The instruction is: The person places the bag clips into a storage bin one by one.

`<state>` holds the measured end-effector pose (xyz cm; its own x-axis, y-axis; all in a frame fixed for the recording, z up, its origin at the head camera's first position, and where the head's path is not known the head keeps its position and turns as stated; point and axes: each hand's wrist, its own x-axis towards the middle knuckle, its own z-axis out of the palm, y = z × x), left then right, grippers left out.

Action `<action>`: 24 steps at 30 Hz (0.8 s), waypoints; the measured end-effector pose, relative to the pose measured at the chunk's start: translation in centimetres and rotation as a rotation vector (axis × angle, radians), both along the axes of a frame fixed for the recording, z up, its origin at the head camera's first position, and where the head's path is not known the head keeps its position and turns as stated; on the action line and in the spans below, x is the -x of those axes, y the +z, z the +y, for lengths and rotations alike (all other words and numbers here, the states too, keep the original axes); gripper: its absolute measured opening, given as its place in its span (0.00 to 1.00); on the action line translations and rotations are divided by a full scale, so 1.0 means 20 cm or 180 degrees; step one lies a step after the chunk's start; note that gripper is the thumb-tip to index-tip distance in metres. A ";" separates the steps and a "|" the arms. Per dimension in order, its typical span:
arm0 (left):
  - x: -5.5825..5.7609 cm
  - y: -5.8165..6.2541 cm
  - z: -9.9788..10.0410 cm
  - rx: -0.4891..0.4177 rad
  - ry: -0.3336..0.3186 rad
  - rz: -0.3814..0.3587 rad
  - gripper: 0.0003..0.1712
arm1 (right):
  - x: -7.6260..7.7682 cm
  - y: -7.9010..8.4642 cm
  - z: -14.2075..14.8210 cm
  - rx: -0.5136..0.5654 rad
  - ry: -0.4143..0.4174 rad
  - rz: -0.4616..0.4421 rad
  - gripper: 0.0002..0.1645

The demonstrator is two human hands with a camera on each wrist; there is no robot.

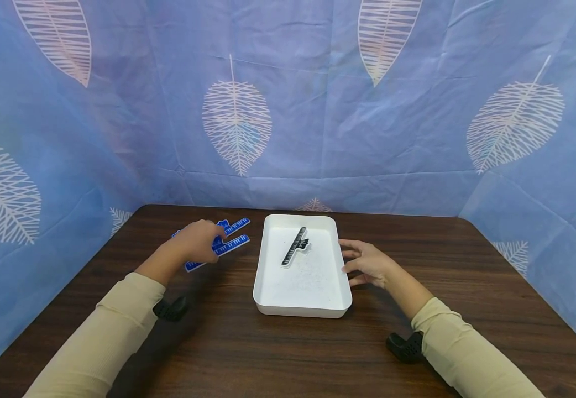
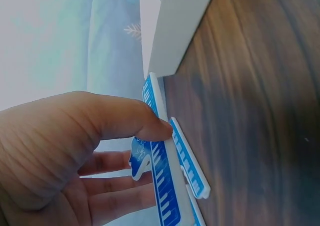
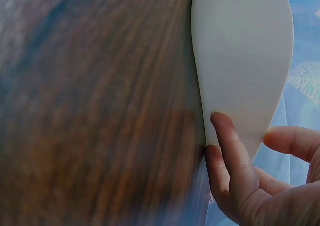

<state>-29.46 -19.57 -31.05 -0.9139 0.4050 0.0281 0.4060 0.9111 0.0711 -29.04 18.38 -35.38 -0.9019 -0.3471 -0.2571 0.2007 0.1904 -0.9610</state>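
Note:
My left hand point(image 1: 195, 243) pinches a blue clip with a piano-key strip point(image 1: 233, 245), left of the white tray point(image 1: 313, 287). In the left wrist view the thumb lies across the front of this clip point(image 2: 165, 186), with the other fingers behind it. Another blue piano-key clip point(image 1: 239, 225) lies just beyond; in the left wrist view part of a third blue edge shows beneath. Inside the tray rests a black piano-key clip point(image 1: 294, 246), slanted. My right hand point(image 1: 370, 265) touches the tray's right side with spread fingers, as the tray wall point(image 3: 240, 60) in the right wrist view confirms.
The dark wooden table point(image 1: 288, 359) carries the tray near its middle. Blue cloth with white leaf prints point(image 1: 288, 110) hangs behind the table and along both sides. A black wrist device point(image 1: 404, 347) sits at the right sleeve, another point(image 1: 171, 308) at the left.

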 end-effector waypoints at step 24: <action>0.04 0.08 0.24 -0.0046 -0.0196 -0.0091 0.26 | -0.01 -0.01 0.00 0.0029 -0.0083 -0.0009 0.47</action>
<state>-30.21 -14.82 -29.46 -0.8878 0.4602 0.0086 0.4588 0.8833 0.0963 -28.83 18.41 -35.57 -0.9099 -0.3259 -0.2566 0.2082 0.1763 -0.9621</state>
